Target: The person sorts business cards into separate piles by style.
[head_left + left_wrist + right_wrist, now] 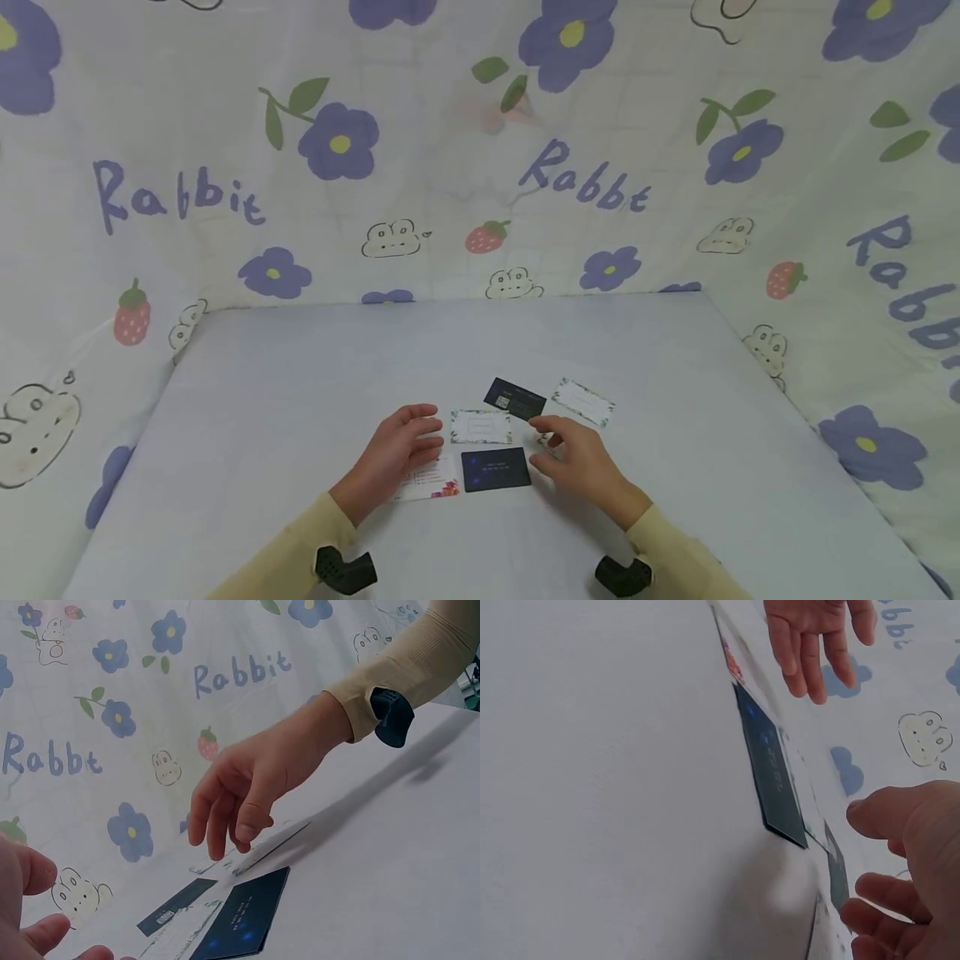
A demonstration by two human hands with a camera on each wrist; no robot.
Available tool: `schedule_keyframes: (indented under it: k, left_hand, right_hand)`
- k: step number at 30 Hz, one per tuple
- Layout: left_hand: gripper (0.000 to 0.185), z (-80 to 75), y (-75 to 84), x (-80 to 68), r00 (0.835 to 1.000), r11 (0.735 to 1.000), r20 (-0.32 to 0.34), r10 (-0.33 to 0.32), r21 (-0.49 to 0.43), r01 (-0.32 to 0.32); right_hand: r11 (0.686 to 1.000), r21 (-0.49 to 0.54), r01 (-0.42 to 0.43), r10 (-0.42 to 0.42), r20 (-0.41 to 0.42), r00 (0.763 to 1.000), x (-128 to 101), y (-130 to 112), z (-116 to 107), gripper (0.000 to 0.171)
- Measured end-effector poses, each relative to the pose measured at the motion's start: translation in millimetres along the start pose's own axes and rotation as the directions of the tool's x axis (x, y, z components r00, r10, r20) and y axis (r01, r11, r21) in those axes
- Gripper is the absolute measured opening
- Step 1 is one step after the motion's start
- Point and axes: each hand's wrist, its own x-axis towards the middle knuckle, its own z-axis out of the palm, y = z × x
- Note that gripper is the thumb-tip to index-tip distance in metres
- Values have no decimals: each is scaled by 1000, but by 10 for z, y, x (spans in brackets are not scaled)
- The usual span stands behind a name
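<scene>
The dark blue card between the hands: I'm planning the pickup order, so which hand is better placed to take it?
Probably the right hand. Its fingertips hover beside the dark blue card at that card's right edge. The left hand lies over the white card with red print, farther from it.

dark blue card [495, 469]: glossy paper | table [300, 375]: matt, smooth | backdrop [450, 167]: cloth

Both forearms in tan sleeves reach in from the lower frame edge, the left hand [395, 451] at lower centre-left and the right hand [580, 462] at lower centre-right, palms down with fingers loosely extended.
</scene>
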Motion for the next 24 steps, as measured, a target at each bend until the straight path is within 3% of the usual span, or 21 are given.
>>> schedule_keyframes:
  k: [7,16,20,24]
  left_hand:
    - [45,147,105,234,999,998,31,32,56,-33]
    - [48,289,303,553,998,990,52,27,139,-34]
    - [49,354,348,707,999,984,43,19,175,-27]
    - [49,429,400,842,999,981,36,14,194,-21]
  right_hand:
    - [988,80,-136,135,7,991,75,57,-139,44]
    - [939,150,-308,306,40,951,200,167,-240,42]
    - [901,201,-384,379,63,923,277,203,-269,42]
    - [833,324,-449,438,111,892,361,217,-290,46]
